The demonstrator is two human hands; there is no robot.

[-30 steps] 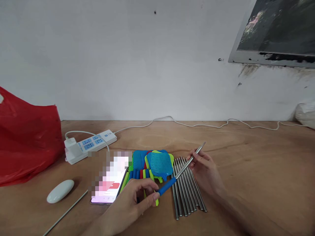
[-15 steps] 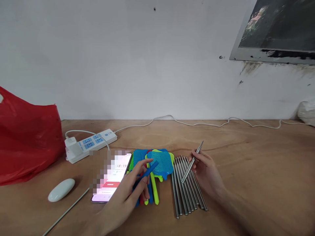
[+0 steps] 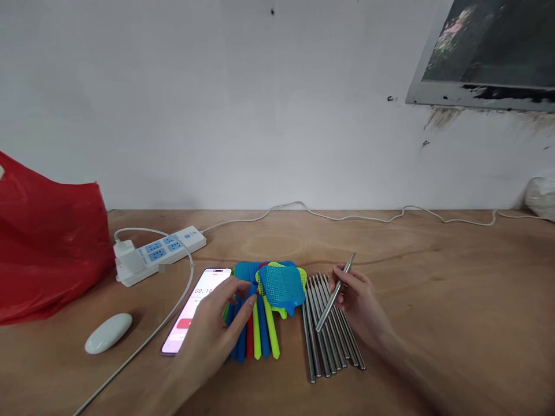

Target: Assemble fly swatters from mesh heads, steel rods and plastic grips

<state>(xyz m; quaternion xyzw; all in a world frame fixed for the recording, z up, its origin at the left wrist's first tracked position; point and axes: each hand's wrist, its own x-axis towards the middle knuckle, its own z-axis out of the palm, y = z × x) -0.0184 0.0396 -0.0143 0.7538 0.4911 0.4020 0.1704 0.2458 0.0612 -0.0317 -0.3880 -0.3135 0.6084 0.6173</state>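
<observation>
My left hand (image 3: 215, 323) grips a blue plastic handle (image 3: 253, 288) between thumb and fingers, its end tipped upward. Under and beside that hand lie more plastic handles in blue, red and yellow-green (image 3: 271, 329). Just behind them is a pile of mesh fly swatter heads, with a blue head (image 3: 282, 285) on top. My right hand (image 3: 359, 306) is closed around a slim metal rod (image 3: 333, 297), held slanted with its lower end toward the left. Below it, several similar metal rods (image 3: 318, 341) lie side by side on the wooden table.
Left of my left hand lies a lit phone (image 3: 186, 325), partly covered by it. A white cable (image 3: 143, 345) passes a white mouse (image 3: 108, 333). Farther back are a power strip (image 3: 162, 254) and a red plastic bag (image 3: 47, 242). A thin cord (image 3: 347, 219) runs along the wall.
My left hand has drawn back slightly to the left, and the blue handle has turned from lying slanted to pointing upward. The rod in my right hand has shifted slightly down and left.
</observation>
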